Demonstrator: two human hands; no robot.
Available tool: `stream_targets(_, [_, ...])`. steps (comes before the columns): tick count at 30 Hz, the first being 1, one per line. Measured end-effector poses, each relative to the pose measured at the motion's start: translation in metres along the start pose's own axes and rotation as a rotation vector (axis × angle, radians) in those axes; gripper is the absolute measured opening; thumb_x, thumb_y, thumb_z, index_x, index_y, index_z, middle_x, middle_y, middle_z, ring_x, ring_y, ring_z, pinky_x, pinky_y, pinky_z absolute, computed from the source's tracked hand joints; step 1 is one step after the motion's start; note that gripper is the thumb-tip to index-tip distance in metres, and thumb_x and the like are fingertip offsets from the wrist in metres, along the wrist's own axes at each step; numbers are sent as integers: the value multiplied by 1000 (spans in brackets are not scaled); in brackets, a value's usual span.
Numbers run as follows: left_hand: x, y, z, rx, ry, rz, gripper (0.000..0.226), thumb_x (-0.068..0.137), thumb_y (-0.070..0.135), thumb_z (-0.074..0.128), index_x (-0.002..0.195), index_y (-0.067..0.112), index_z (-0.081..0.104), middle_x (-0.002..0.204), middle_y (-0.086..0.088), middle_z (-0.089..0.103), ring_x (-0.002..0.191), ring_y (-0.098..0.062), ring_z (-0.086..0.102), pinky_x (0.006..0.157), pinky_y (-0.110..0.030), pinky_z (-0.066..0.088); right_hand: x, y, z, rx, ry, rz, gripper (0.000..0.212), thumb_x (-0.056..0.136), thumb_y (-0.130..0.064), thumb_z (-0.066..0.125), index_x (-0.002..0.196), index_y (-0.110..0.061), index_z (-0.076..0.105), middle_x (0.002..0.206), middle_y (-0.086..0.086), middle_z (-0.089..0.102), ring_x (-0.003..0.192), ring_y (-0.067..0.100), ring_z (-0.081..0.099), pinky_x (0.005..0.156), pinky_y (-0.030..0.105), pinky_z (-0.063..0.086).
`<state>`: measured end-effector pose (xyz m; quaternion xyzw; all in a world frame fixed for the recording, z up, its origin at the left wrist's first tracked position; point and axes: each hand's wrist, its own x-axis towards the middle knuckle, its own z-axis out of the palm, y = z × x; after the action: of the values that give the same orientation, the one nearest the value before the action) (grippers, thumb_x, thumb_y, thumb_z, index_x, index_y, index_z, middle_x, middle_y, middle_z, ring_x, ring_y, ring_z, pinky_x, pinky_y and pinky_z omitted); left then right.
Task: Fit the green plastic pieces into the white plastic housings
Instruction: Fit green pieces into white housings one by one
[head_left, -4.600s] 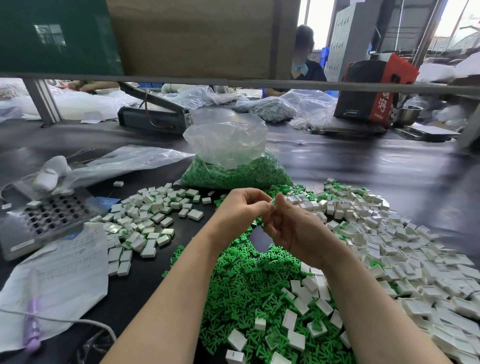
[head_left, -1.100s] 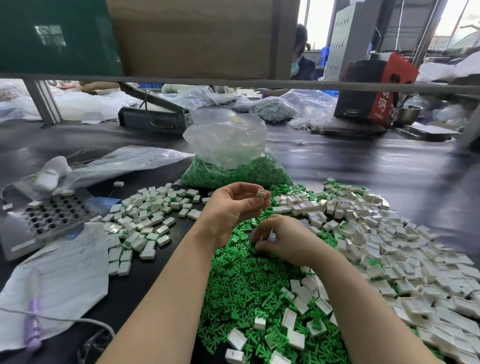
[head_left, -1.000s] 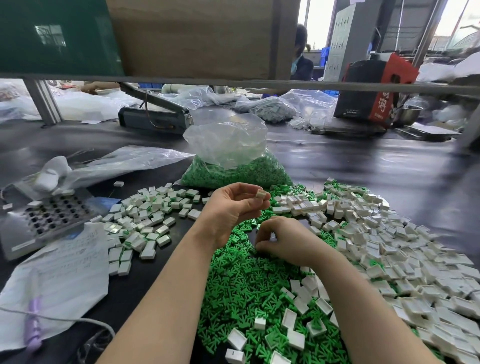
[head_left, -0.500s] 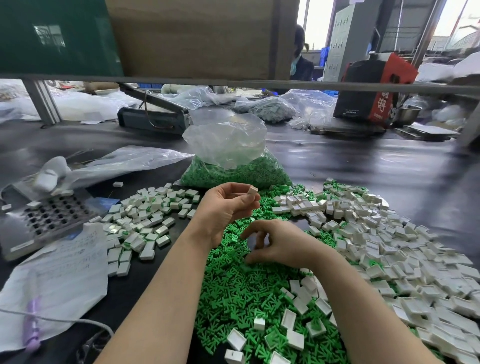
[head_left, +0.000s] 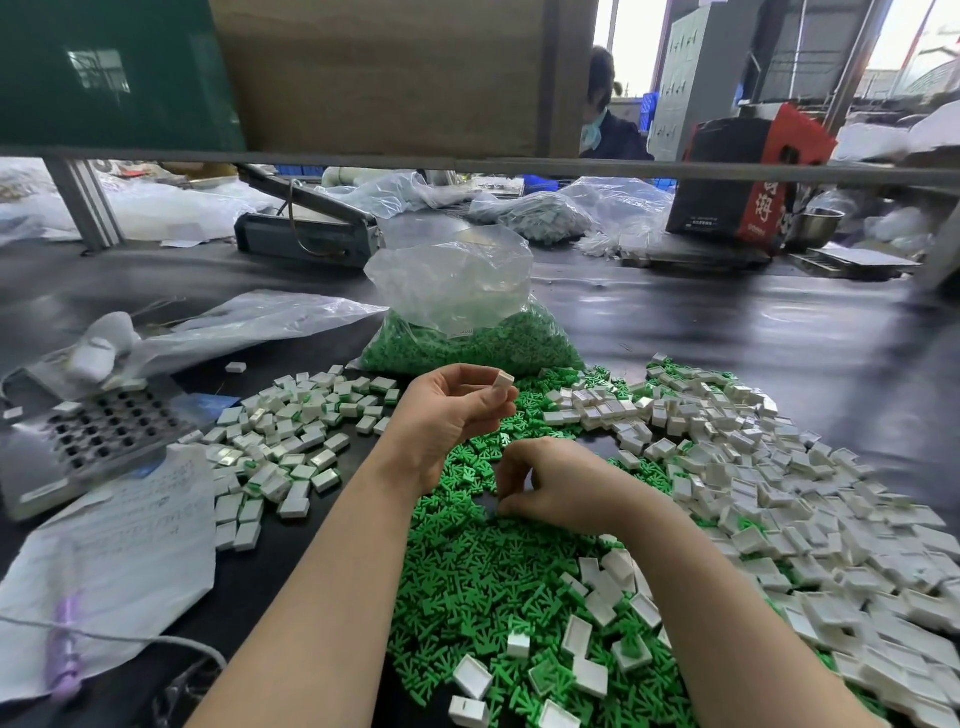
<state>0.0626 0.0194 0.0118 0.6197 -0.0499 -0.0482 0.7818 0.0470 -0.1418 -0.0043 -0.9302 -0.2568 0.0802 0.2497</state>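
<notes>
My left hand (head_left: 447, 415) is raised above the table and pinches a small white housing (head_left: 503, 381) between thumb and fingertips. My right hand (head_left: 558, 486) is lower, with curled fingers down in the pile of green plastic pieces (head_left: 478, 571); whether it grips a piece is hidden. Loose empty white housings (head_left: 779, 493) lie heaped to the right. A group of white housings with green showing inside (head_left: 291, 441) lies to the left.
A clear bag of green pieces (head_left: 467, 338) stands behind my hands. A grey perforated tray (head_left: 98, 436) and a sheet of paper (head_left: 119, 545) are at the left. A low shelf bar (head_left: 467, 166) crosses above. A person sits behind it.
My left hand has drifted slightly left while still holding the white housing. My right hand has stayed low in the green pile, its fingers working among the pieces.
</notes>
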Motion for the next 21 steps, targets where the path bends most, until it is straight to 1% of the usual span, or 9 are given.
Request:
stream_targets(3, [-1, 1, 0, -9, 3, 3, 31, 71, 20, 76, 99, 9, 67, 91, -7, 76, 83, -16, 73, 72, -24, 58, -1, 2, 2, 48, 29, -10, 17, 84, -27, 74, 82, -30, 57, 87, -9, 62, 73, -1, 53, 59, 12, 38])
stream_targets(6, [-1, 2, 0, -37, 3, 11, 33, 67, 19, 77, 97, 9, 67, 90, -9, 76, 81, -16, 73, 69, -23, 57, -2, 2, 0, 239, 183, 20, 11, 86, -16, 71, 96, -20, 70, 77, -9, 63, 61, -5, 54, 56, 12, 43])
stream_targets(7, [-1, 3, 0, -45, 1, 14, 33, 67, 18, 77, 97, 8, 67, 90, -9, 76, 80, -17, 73, 69, -23, 57, -3, 2, -3, 318, 255, 29, 13, 86, -14, 72, 99, -18, 72, 77, -6, 66, 62, -2, 58, 57, 17, 48])
stream_targets(8, [-1, 3, 0, -51, 0, 18, 33, 67, 17, 77, 97, 8, 68, 90, -10, 76, 80, -16, 73, 68, -23, 58, -4, 2, -6, 391, 338, 35, 14, 87, -13, 72, 100, -16, 74, 80, 0, 70, 69, 8, 64, 63, 28, 55])
stream_targets(10, [-2, 4, 0, -54, -2, 23, 31, 67, 16, 76, 96, 8, 68, 90, -9, 76, 79, -16, 73, 68, -23, 58, -7, 1, -13, 539, 514, 27, 12, 87, -9, 71, 97, -14, 76, 85, 10, 73, 80, 30, 67, 74, 41, 55])
stream_targets(11, [-2, 4, 1, -54, -3, 26, 30, 67, 16, 76, 95, 9, 69, 90, -9, 76, 78, -15, 73, 68, -22, 58, -9, 1, -16, 637, 582, 16, 12, 87, -7, 70, 97, -13, 76, 86, 10, 74, 82, 29, 67, 74, 40, 55])
stream_targets(14, [-3, 5, 3, -47, -7, 34, 30, 64, 19, 78, 92, 12, 70, 89, -8, 76, 79, -15, 72, 72, -23, 59, -10, 2, -19, 881, 653, -8, 15, 89, -4, 66, 101, -7, 74, 75, -9, 73, 65, -2, 62, 63, 15, 48])
stream_targets(15, [-4, 5, 3, -42, -11, 34, 31, 63, 20, 78, 92, 12, 70, 89, -8, 76, 79, -16, 72, 73, -23, 58, -10, 2, -19, 925, 656, -7, 16, 89, -3, 65, 103, -5, 73, 69, -14, 70, 60, -6, 59, 60, 10, 45])
stream_targets(21, [-6, 5, 6, 14, -40, 35, 31, 63, 24, 79, 92, 13, 74, 90, -10, 75, 81, -18, 71, 73, -24, 57, -8, 4, -18, 964, 659, 8, 12, 90, -8, 66, 97, -14, 74, 65, -15, 67, 55, -4, 53, 55, 12, 41])
